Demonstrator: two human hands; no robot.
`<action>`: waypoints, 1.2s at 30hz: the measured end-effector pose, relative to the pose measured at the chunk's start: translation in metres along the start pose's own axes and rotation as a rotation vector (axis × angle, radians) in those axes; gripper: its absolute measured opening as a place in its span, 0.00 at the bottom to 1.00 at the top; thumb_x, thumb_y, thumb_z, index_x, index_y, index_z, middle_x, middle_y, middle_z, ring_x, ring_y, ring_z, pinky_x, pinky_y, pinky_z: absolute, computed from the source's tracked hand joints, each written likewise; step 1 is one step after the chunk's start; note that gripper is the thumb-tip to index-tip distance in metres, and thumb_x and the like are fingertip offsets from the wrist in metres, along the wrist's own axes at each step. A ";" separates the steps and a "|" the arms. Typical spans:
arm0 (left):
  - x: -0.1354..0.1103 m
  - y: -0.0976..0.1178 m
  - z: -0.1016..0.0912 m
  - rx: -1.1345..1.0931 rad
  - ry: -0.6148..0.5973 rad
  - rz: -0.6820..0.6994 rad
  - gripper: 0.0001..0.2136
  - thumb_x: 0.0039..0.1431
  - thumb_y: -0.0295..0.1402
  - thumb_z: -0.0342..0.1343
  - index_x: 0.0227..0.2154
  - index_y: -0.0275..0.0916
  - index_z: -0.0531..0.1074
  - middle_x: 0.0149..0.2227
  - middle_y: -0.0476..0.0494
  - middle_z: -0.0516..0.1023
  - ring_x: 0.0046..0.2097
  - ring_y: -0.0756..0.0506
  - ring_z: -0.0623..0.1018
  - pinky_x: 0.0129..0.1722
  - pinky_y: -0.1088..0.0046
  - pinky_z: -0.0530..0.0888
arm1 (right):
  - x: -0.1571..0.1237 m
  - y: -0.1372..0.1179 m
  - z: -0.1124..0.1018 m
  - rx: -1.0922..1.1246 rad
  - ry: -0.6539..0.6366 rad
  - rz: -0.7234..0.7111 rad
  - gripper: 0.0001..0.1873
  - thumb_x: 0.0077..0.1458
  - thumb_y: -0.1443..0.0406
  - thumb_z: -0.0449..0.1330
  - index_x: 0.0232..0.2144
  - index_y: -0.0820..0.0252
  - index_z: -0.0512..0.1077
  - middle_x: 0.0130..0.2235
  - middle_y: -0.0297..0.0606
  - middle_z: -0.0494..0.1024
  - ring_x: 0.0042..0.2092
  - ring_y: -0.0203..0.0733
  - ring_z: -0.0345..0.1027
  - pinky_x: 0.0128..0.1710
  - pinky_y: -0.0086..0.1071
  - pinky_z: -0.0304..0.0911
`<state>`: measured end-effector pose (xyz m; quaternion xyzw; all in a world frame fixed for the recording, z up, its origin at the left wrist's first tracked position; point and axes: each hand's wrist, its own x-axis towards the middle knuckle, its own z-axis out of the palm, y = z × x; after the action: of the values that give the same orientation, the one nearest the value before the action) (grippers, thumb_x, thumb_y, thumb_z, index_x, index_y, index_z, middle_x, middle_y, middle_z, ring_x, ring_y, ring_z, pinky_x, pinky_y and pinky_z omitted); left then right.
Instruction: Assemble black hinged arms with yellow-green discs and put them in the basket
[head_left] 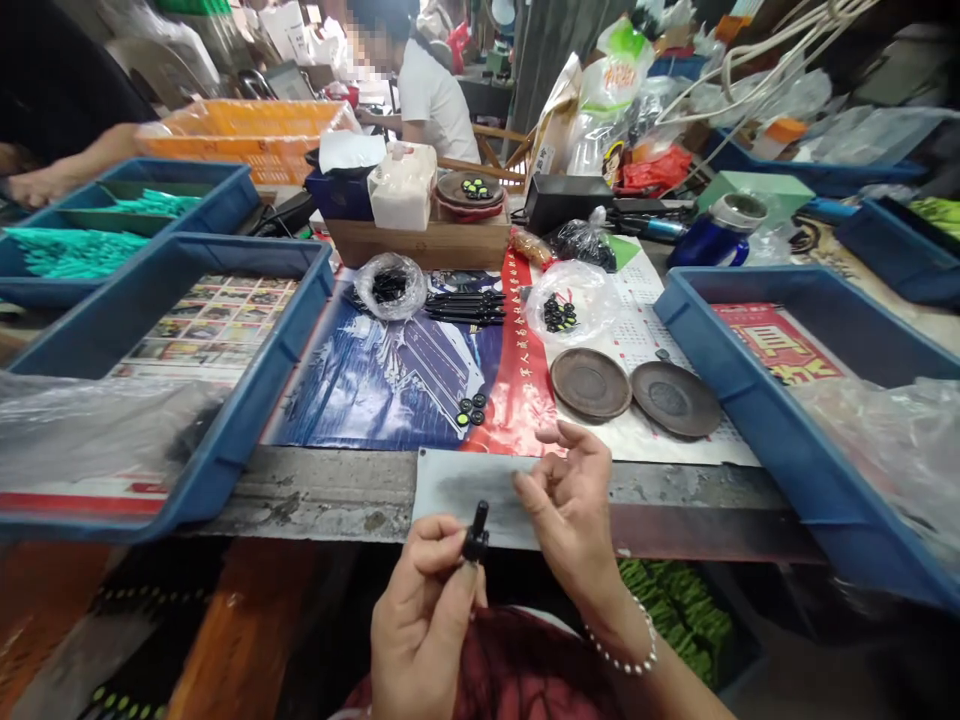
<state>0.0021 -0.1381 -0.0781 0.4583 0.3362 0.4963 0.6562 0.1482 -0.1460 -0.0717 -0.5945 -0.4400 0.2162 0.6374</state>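
Observation:
My left hand [424,610] pinches a small black plastic part [475,533] upright between thumb and forefinger, just below the table's front edge. My right hand [574,510] hovers beside it, palm toward the part, fingers loosely spread and holding nothing. A few small black and yellow caps [472,409] lie on the blue poster just beyond my hands. Further back lie a row of black rods [465,307] and two clear bags of black pieces [390,286] [570,300].
Blue trays stand at the left [247,400] and right [720,370]; two brown round dishes [591,384] [676,398] sit between. A wooden box [420,245], orange crate [247,140] and a seated person [431,90] are behind. Another person's arm [60,170] rests far left.

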 end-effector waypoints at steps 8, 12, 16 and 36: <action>0.001 0.001 -0.010 0.204 -0.008 0.040 0.11 0.66 0.25 0.54 0.45 0.48 0.74 0.53 0.47 0.70 0.55 0.49 0.75 0.49 0.83 0.74 | -0.010 -0.005 0.002 -0.087 -0.288 -0.143 0.21 0.64 0.57 0.60 0.54 0.56 0.60 0.46 0.40 0.67 0.33 0.35 0.60 0.31 0.31 0.63; 0.001 0.001 -0.006 0.227 -0.052 0.060 0.11 0.66 0.25 0.54 0.46 0.49 0.74 0.50 0.49 0.72 0.53 0.51 0.76 0.48 0.86 0.73 | -0.005 -0.007 0.001 -0.197 -0.361 -0.222 0.10 0.67 0.58 0.55 0.37 0.60 0.65 0.34 0.35 0.67 0.32 0.37 0.61 0.30 0.30 0.58; 0.002 0.002 0.002 0.238 -0.065 0.041 0.09 0.66 0.26 0.55 0.43 0.45 0.75 0.47 0.47 0.74 0.49 0.50 0.77 0.47 0.85 0.74 | -0.003 -0.005 -0.001 -0.333 -0.417 -0.227 0.24 0.73 0.56 0.41 0.27 0.60 0.63 0.24 0.33 0.65 0.25 0.35 0.57 0.25 0.31 0.49; 0.003 0.000 0.004 0.201 -0.059 0.003 0.09 0.65 0.26 0.56 0.43 0.45 0.77 0.48 0.46 0.74 0.50 0.49 0.77 0.47 0.83 0.75 | 0.001 -0.004 -0.003 -0.325 -0.465 -0.128 0.25 0.71 0.53 0.42 0.26 0.60 0.63 0.25 0.35 0.66 0.26 0.35 0.57 0.27 0.31 0.48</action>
<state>0.0068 -0.1362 -0.0766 0.5367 0.3641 0.4473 0.6159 0.1503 -0.1473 -0.0673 -0.5944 -0.6397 0.2329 0.4281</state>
